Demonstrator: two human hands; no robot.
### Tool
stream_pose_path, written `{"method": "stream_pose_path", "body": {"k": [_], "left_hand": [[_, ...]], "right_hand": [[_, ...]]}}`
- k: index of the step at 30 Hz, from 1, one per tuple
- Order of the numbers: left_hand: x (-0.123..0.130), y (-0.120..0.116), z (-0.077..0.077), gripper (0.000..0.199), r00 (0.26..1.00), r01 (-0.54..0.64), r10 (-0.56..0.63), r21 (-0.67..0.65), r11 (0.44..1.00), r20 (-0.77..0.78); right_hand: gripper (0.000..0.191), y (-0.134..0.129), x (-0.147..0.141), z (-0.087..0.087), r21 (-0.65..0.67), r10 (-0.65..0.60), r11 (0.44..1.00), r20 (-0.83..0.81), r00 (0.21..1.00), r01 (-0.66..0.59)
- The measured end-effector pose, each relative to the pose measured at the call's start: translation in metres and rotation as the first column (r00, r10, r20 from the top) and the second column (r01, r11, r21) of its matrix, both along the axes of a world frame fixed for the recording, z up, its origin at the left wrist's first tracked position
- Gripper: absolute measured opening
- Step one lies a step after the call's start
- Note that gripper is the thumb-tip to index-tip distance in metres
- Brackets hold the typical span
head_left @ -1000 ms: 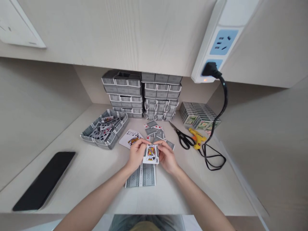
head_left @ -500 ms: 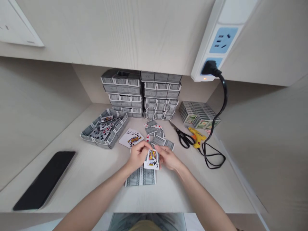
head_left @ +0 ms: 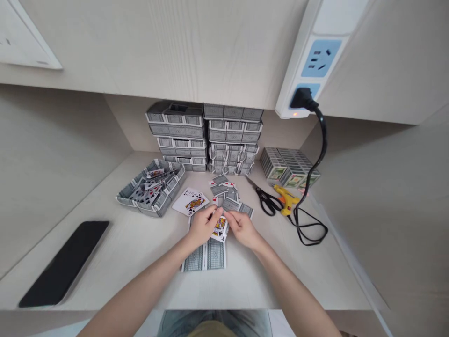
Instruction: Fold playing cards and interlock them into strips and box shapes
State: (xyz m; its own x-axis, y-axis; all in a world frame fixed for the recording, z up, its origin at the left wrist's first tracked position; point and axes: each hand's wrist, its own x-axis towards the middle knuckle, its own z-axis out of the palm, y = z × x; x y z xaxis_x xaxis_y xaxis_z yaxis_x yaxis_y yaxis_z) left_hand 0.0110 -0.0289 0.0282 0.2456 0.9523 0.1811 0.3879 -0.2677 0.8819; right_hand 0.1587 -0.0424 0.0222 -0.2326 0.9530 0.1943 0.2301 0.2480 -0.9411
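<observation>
Between my hands is a king of clubs playing card [head_left: 220, 228], face up and tilted. My left hand [head_left: 204, 225] pinches its left side near the top. My right hand [head_left: 242, 227] has thumb and finger closed at the card's top right edge. Beneath them lies a panel of joined cards [head_left: 204, 258], grey backs up, partly covered by my hands. Loose cards [head_left: 220, 189] are scattered just beyond my fingers, some face up, some face down. A fanned pile of face-up cards [head_left: 190, 201] rests left of them.
A card-built tray [head_left: 159, 208] holding cards stands at the left. Stacked card-built boxes [head_left: 182, 131] line the back wall. At the right are scissors [head_left: 268, 201], a yellow glue gun [head_left: 288, 199] with its black cord, and packed card boxes [head_left: 289, 166]. A black phone-like slab [head_left: 65, 264] lies front left.
The king card has turned from nearly straight to tilted, and more of it is covered by my left hand. My right fingers have shifted to its upper edge.
</observation>
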Motion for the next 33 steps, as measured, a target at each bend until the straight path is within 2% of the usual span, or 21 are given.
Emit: {"method": "stream_pose_path", "body": {"k": [3,7,11,13,15,20,25,30,33], "left_hand": [[0.002,0.000,-0.001,0.038,0.996,0.026,-0.023,-0.031,0.999,0.083],[0.002,0.000,-0.003,0.039,0.955,0.077,-0.029,-0.151,0.986,0.297],[0.002,0.000,-0.002,0.040,0.867,0.175,-0.001,-0.303,0.937,0.498],[0.003,0.000,-0.001,0.039,0.850,0.222,-0.005,-0.350,0.910,0.526],[0.002,0.000,0.001,0.038,0.879,0.231,-0.048,-0.334,0.914,0.474],[0.000,-0.002,0.002,0.041,0.968,0.193,-0.165,-0.143,0.971,0.187],[-0.002,-0.002,0.001,0.042,0.984,0.177,-0.177,-0.049,0.983,0.005],[0.001,-0.002,-0.003,0.046,0.987,0.156,-0.153,-0.102,0.982,0.039],[0.001,0.001,-0.004,0.047,0.990,0.116,-0.104,-0.148,0.982,0.091]], "right_hand": [[0.036,-0.002,0.000,0.005,-0.041,0.073,0.996,-0.051,0.996,-0.075],[0.034,-0.005,0.001,0.012,-0.072,0.135,0.987,-0.128,0.983,-0.145],[0.033,-0.006,0.002,0.015,-0.086,0.139,0.984,-0.182,0.973,-0.157],[0.033,-0.007,0.002,0.016,-0.128,0.146,0.976,-0.233,0.962,-0.179],[0.033,-0.006,0.003,0.016,-0.195,0.141,0.960,-0.289,0.947,-0.202],[0.029,-0.002,0.006,0.011,-0.344,0.140,0.898,-0.369,0.919,-0.275],[0.034,-0.004,0.004,0.006,-0.313,0.126,0.922,-0.315,0.941,-0.228],[0.034,-0.009,-0.005,-0.002,-0.286,0.047,0.943,-0.393,0.918,-0.171],[0.034,-0.009,-0.006,-0.001,-0.267,0.066,0.951,-0.316,0.946,-0.155]]}}
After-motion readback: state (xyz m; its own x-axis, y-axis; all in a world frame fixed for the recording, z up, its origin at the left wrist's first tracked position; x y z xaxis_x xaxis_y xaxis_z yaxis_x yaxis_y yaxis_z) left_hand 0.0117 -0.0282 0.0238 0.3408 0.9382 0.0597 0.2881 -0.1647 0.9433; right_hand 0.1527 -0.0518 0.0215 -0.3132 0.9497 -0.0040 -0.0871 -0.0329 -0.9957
